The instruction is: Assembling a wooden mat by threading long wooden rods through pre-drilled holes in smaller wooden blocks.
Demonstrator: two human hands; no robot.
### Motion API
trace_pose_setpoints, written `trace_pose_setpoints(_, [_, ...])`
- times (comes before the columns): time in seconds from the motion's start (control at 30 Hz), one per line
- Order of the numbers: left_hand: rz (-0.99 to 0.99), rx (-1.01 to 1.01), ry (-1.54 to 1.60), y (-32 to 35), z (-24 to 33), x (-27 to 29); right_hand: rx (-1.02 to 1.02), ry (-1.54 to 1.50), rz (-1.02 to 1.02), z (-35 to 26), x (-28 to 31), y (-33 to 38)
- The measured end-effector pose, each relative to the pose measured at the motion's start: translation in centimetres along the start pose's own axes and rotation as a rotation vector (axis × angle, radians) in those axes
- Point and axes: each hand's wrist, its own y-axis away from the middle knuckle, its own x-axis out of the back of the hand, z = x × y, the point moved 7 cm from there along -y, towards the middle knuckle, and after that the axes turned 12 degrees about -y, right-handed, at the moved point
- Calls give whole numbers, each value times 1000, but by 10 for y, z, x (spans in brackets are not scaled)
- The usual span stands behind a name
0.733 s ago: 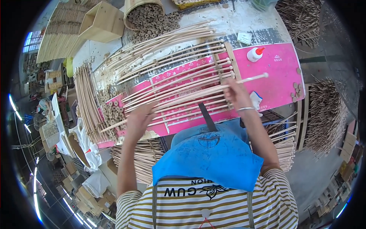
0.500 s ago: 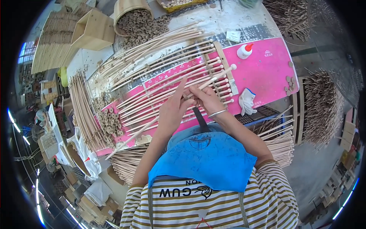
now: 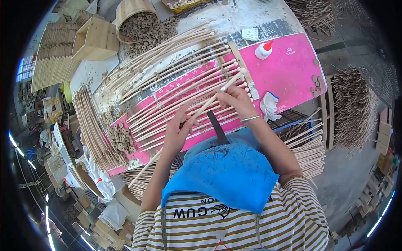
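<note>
Both hands gripping one long pale wooden dowel (image 3: 209, 101): left hand (image 3: 178, 129) fingers clamping mid-shaft, right hand (image 3: 234, 98) pinching nearer the knobbed end. Light, stiff, likely snappable; holding mid-length is steadying it.

We see the left hand (image 3: 178, 127) and the right hand (image 3: 236, 100) both closed around one long wooden stick (image 3: 200, 112) with a round knob at its far end, held slanting above the pink mat (image 3: 289, 71), the left gripping lower down the shaft and the right nearer the knob. Beneath it, many like sticks (image 3: 176, 83) lie side by side across the mat, with a white glue bottle (image 3: 264, 50) with a red cap and a crumpled white glove (image 3: 270, 106) to the right of them. We note a pile of small wooden rings (image 3: 119, 136) at the mat's left end, a round wooden tub (image 3: 142, 23) of rings at the table's far side, and a blue cloth (image 3: 228, 175) over the person's lap.
</note>
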Motion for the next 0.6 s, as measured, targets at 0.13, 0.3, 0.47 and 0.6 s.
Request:
trace_pose_setpoints(0.13, [4, -20, 33, 0, -9, 1, 24, -8, 6, -13, -9, 1])
trace_pose_setpoints(0.3, [27, -41, 17, -2, -20, 2, -8, -157, 15, -3, -4, -4])
trace_pose_setpoints(0.47, [-6, 26, -30, -4, -20, 4, -57, -61, 56, 7, 15, -12])
trace_pose_setpoints(0.6, [-8, 44, -32, -7, -30, 6, -25, -224, -17, 0, 4, -10])
